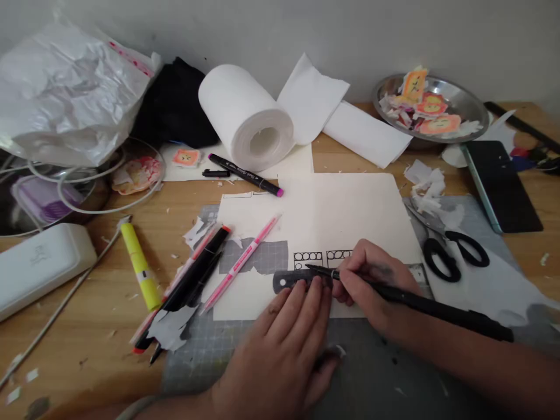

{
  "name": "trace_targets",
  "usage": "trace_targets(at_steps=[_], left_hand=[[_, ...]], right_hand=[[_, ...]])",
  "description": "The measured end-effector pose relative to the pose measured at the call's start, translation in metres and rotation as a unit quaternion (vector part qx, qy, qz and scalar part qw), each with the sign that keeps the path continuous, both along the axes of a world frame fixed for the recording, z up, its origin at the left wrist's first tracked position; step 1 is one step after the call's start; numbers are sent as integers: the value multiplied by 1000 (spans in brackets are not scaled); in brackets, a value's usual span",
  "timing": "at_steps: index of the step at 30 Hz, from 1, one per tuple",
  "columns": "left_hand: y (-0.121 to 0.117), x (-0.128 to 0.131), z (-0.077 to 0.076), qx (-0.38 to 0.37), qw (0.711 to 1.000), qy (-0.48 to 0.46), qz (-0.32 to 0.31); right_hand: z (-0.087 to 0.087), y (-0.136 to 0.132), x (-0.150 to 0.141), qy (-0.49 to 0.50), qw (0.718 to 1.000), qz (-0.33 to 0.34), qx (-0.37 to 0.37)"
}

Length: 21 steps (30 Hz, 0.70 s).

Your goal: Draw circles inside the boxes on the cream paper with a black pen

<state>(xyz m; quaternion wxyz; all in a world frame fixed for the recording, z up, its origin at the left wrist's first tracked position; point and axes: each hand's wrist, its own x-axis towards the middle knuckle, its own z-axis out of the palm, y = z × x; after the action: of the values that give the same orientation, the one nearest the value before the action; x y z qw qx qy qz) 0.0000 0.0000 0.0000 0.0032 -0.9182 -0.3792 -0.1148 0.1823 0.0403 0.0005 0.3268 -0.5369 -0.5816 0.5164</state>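
Note:
My left hand lies with its fingers stretched out, pressing a dark metal ruler onto a sheet of cream paper. In my right hand is a black pen, its tip touching the paper just above the ruler. Two small drawn boxes with rows of circles sit at the tip. The ruler's middle is hidden by my hands. To the left, a pink double-ended pen rests across the paper and its cut-out gap. Beneath the paper is a grey cutting mat.
Black-handled scissors and a phone lie on the right. A paper roll and a metal bowl with colored cutouts stand behind. On the left are a yellow highlighter, black markers, a white power bank and scraps.

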Motion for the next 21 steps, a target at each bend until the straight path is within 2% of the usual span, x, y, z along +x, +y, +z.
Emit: trace_targets(at_steps=[21], left_hand=[[2, -1, 0, -10, 1000, 4, -3]], right_hand=[[5, 1, -1, -47, 999, 1, 6]])
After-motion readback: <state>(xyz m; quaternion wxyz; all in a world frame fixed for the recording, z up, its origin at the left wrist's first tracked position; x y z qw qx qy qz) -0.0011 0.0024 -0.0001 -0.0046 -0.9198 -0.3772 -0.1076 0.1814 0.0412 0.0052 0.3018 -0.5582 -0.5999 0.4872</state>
